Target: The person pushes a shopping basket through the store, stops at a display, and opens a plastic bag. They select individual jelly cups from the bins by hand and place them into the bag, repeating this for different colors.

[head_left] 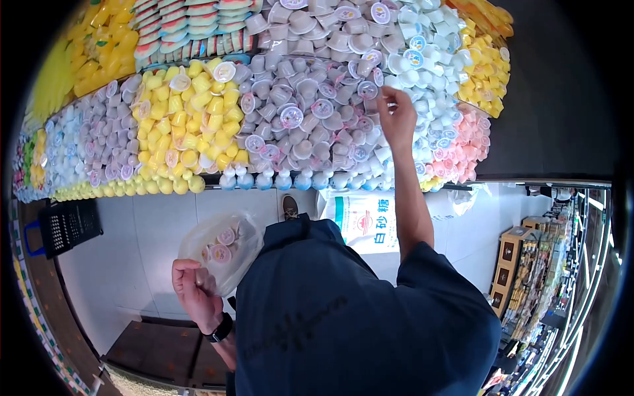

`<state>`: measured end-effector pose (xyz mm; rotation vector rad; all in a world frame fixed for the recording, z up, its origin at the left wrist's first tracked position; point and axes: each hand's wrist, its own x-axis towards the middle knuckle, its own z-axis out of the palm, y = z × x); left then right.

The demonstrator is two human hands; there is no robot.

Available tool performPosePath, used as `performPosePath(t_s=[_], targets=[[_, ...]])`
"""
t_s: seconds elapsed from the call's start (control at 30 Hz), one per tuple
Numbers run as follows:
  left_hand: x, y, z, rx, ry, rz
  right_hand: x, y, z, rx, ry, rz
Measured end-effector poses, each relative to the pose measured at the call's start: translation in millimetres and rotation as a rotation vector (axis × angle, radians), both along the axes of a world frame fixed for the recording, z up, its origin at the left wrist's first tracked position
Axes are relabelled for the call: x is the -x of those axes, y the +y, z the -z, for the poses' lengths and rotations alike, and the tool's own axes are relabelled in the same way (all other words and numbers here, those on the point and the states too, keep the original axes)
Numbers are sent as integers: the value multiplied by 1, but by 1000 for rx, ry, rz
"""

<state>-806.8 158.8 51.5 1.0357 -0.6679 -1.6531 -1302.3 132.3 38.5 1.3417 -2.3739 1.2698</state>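
Clutching plastic bag (221, 247) in left grip (191, 287), right hand (396, 115) on piled jelly cups (310, 125), grip unclear

Single head-worn fisheye view, downward, close over the jelly-cup display (297, 112)

Navy short-sleeved shirt (343, 317), black wristwatch (220, 328) on left wrist, brown shoe (289, 207).

Right hand (396, 115) outstretched, left hand (195, 290) clenched low.
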Motion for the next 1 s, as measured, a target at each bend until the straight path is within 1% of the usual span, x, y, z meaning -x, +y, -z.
performPosePath(t_s=[0.03, 0.1, 0.13, 0.2, 0.23, 0.27, 0.33, 0.47, 0.53, 0.6, 0.63, 0.67, 0.7, 0.73, 0.77, 0.8, 0.83, 0.87, 0.9, 0.93, 0.97, 1.0], targets=[[1, -1, -1, 4, 0, 6, 11, -5, -1, 4, 0, 6], [3, -2, -3, 8, 9, 29, 27, -15, -5, -1, 194, -12], [4, -3, -3, 12, 9, 34, 32, -23, -6, 2, 193, -5], [5, -3, -3, 23, 8, 39, 36, -40, -5, 3, 454, -75], [5, -3, -2, 26, 7, 42, 38, -48, -3, 1, 438, -135], [5, -2, -1, 28, 12, 44, 38, -55, -1, 4, 438, -133], [6, -1, 0, 34, 18, 45, 38, -65, 0, -69, 582, -151], [9, 0, 0, 12, 24, 35, 40, -75, 2, -125, 658, -156], [13, 2, -1, -21, 10, 30, 45, -72, -5, -305, 622, -137], [15, 2, -2, -64, -104, -45, 46, -61, -11, 93, 680, -173], [12, 1, 2, -47, -109, -27, 42, -52, -15, 83, 653, -118], [9, 1, 7, -41, -124, -14, 23, -44, -21, 157, 463, -60], [7, 0, 2, -50, -93, 18, -6, -32, -36, 165, 242, -88], [9, -1, -4, -46, -44, 64, -37, -23, -42, 330, -243, -321], [11, -2, -6, -63, -82, 42, -70, -13, -53, 251, -386, -372], [15, -3, -7, -19, -82, 41, -99, -3, -46, 247, -640, -508], [20, -5, -7, 30, -73, 49, -123, 3, -32, 111, -741, -661], [26, -6, -8, 25, -85, 55, -160, 10, -31, -86, -839, -759], [32, -6, -9, 64, -106, 0, -189, 8, -30, -156, -614, -1027], [33, -6, -10, 104, -126, -54, -218, 9, -25, -337, -740, -1124], [27, -4, -8, 102, -133, -49, -241, 9, -5, -442, -724, -1203], [14, -2, -5, 35, -80, 24, -263, 8, 14, -473, -661, -1251]])
